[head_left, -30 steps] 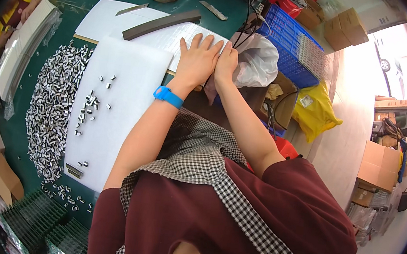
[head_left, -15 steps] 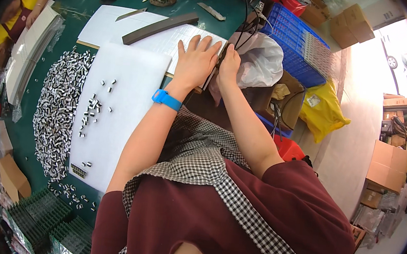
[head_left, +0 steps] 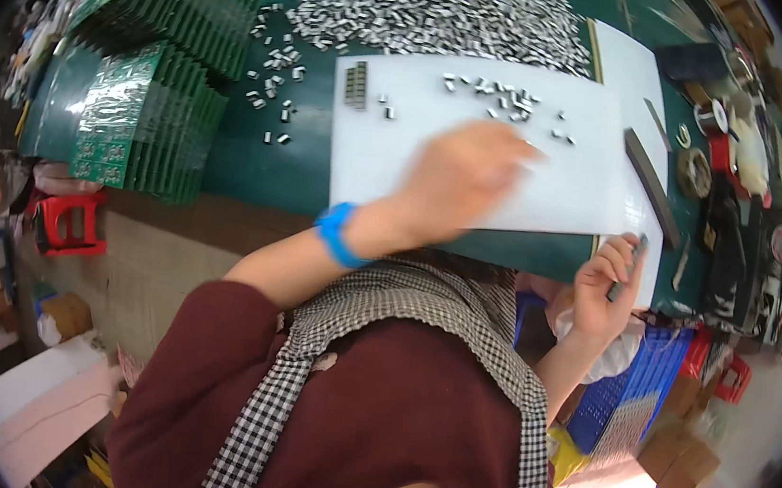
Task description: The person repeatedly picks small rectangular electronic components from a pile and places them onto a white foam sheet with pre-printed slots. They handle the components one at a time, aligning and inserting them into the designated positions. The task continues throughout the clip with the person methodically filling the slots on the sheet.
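Observation:
My left hand (head_left: 475,172), with a blue band (head_left: 341,235) at the wrist, hovers over a white foam-like sheet (head_left: 398,173); motion blurs its fingers. Small silver-and-black metal parts (head_left: 513,100) lie scattered on that sheet beyond the hand. At the right, my right hand (head_left: 604,281) grips a thin dark strip (head_left: 634,260) between thumb and fingers, close to the edge of a white board (head_left: 648,267). What kind of strip it is cannot be made out. A small board with rows of parts (head_left: 356,85) lies at the sheet's far left corner.
A big heap of the metal parts (head_left: 444,10) covers the far side of the green table (head_left: 256,168). Green circuit boards (head_left: 143,113) stand stacked at the left. A long grey bar (head_left: 651,188) lies on the white board. Blue crates (head_left: 618,392) stand below right.
The view has swung left. My left hand has left the white board and moved over the sheet. My right hand, formerly at the board's edge, now shows a dark strip in its fingers.

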{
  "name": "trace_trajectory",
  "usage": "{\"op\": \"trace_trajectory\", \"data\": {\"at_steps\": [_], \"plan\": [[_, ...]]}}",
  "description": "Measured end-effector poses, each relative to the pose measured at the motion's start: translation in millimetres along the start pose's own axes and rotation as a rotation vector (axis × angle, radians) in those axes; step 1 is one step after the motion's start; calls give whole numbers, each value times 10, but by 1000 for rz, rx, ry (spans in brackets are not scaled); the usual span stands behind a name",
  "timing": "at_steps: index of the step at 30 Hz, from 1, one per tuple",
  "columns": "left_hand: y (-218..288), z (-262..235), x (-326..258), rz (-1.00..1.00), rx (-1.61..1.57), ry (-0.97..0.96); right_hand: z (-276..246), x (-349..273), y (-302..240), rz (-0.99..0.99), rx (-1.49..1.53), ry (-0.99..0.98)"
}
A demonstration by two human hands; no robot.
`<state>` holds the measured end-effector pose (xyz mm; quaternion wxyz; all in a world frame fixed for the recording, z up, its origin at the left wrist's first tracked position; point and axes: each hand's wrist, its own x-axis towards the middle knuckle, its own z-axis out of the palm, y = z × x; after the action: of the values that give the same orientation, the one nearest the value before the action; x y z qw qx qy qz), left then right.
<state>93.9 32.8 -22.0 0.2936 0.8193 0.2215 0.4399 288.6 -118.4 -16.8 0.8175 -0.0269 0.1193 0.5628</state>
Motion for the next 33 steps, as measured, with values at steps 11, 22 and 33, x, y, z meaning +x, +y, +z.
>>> {"op": "trace_trajectory", "data": {"at_steps": [11,22,33], "plan": [[-705,-858,-504,-207,816,-173,-127,711,1156,455,-623,105],[-750,-992,-412,-288,343,91,-163,847,1248,467,-922,17],[-526,-1032,-595,-210,512,-89,-270,919,1236,477,-874,-28]]}}
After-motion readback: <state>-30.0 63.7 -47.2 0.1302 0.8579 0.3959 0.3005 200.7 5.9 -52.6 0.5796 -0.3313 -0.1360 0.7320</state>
